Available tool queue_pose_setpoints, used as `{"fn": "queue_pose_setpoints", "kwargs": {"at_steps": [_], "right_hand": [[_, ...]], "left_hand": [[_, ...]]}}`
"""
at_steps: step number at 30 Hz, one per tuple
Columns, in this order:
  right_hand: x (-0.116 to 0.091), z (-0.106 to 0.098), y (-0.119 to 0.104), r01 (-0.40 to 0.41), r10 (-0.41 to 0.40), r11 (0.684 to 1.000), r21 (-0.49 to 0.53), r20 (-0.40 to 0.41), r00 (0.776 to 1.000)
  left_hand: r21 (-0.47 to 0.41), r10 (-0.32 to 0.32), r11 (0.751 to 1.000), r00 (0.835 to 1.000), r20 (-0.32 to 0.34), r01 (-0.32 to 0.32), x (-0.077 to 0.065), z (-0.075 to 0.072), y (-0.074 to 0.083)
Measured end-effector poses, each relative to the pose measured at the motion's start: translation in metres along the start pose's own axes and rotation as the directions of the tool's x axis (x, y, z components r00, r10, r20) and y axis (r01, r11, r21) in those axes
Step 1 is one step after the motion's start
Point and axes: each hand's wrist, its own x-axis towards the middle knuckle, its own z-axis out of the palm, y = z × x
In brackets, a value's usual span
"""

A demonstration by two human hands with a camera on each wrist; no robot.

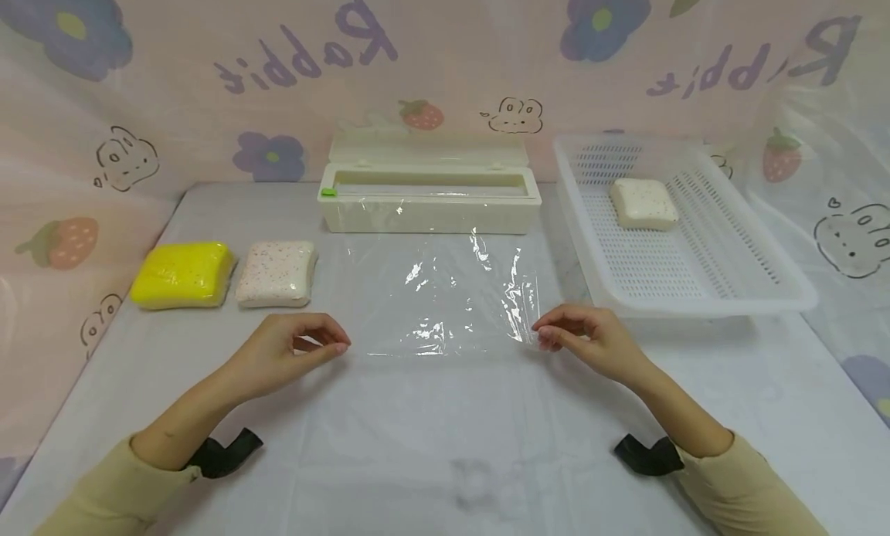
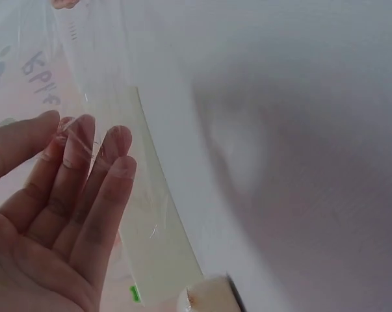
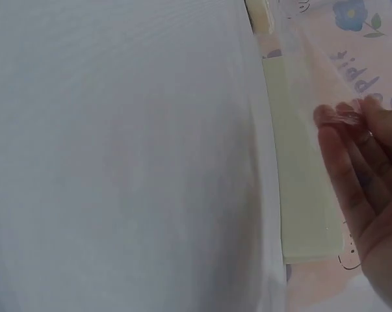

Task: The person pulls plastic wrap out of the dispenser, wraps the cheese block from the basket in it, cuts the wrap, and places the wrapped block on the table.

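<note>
left grip [image 1: 281,354], right grip [image 1: 594,339] each pinch a near corner of clear film [image 1: 445,304], which runs from cream box [image 1: 429,151] over table [image 1: 445,428]; pink-speckled block [image 1: 276,273] sits just beyond left grip

I see left hand [image 1: 288,349] left of centre, pinching | right hand [image 1: 591,341] right of centre, pinching too | left forearm [image 1: 195,412] slants from lower left | right forearm [image 1: 684,412] from lower right

Head view: forward, down across table [image 1: 389,451]. Wrist views: close, left hand [image 2: 59,214], right hand [image 3: 378,201]; sharing box [image 3: 306,195].
</note>
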Motion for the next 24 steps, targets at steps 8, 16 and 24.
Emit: {"fn": "queue_pose_setpoints", "kwargs": {"at_steps": [8,16,24], "right_hand": [[-0.0040,-0.0057,0.0045,0.021,-0.008,0.993,-0.114,0.117,0.993],[-0.0079,-0.0074,0.0071,0.134,-0.107,0.985,-0.108,0.223,0.969],[-0.0099,-0.0064,0.0098,0.158,-0.119,0.980,-0.124,0.271,0.955]], "left_hand": [[0.031,0.030,0.999,0.996,0.079,-0.033,-0.0031,0.0031,-0.0061],[0.015,0.059,0.998,0.982,0.181,-0.063,-0.0070,0.0046,-0.0086],[-0.007,0.069,0.998,0.972,0.225,-0.070,-0.0053,0.0079,-0.0094]]}}
